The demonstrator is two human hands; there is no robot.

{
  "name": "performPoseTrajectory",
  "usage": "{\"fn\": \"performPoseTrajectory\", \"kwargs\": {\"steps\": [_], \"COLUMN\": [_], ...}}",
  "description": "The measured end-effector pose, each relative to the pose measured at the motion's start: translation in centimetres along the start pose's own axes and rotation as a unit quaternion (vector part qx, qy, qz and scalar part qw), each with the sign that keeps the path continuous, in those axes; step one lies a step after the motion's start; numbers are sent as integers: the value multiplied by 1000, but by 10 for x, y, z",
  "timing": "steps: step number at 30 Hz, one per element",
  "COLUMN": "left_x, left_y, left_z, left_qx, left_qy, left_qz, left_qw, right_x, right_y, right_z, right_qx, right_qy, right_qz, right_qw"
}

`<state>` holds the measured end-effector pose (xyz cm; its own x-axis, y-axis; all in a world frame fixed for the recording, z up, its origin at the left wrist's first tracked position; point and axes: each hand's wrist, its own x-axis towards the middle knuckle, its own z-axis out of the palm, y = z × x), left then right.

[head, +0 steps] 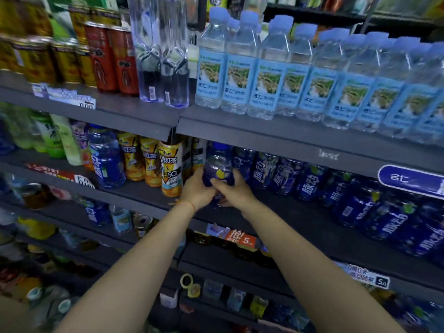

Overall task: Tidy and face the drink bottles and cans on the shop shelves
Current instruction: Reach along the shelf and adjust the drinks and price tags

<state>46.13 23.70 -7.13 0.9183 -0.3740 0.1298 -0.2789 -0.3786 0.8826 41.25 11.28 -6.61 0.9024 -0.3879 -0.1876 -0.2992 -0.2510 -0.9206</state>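
Observation:
On the middle shelf point(300, 219) stands a blue drink bottle point(218, 164) with a blue cap, at the left end of a row of blue bottles point(310, 181). My left hand point(195, 189) grips its left side and my right hand point(234, 191) grips its lower right side, fingers curled round the front. The bottle's base is hidden behind my hands. Left of it stand yellow iced-tea bottles point(169, 169) and another blue bottle point(105, 159).
The shelf above carries a long row of light-blue water bottles point(290, 75), two clear tall bottles point(163, 56), and red and gold cans point(113, 58). Lower shelves hold mixed bottles and cans point(120, 219). Price tags line the shelf edges.

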Motion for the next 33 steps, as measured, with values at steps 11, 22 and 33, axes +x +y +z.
{"fn": "performPoseTrajectory", "kwargs": {"steps": [11, 22, 33], "left_x": [2, -71, -89], "left_y": [-6, -88, -209], "left_z": [-5, -44, -51], "left_qx": [-78, -85, -54], "left_qy": [49, 147, 37], "left_qz": [-11, -130, -234], "left_qw": [996, 977, 970], "right_x": [18, -61, -40], "right_y": [-12, -3, 97], "right_z": [37, 70, 167], "right_qx": [215, 109, -45], "right_qy": [-38, -10, 16], "right_qz": [29, -21, 119], "right_qw": [976, 994, 992]}}
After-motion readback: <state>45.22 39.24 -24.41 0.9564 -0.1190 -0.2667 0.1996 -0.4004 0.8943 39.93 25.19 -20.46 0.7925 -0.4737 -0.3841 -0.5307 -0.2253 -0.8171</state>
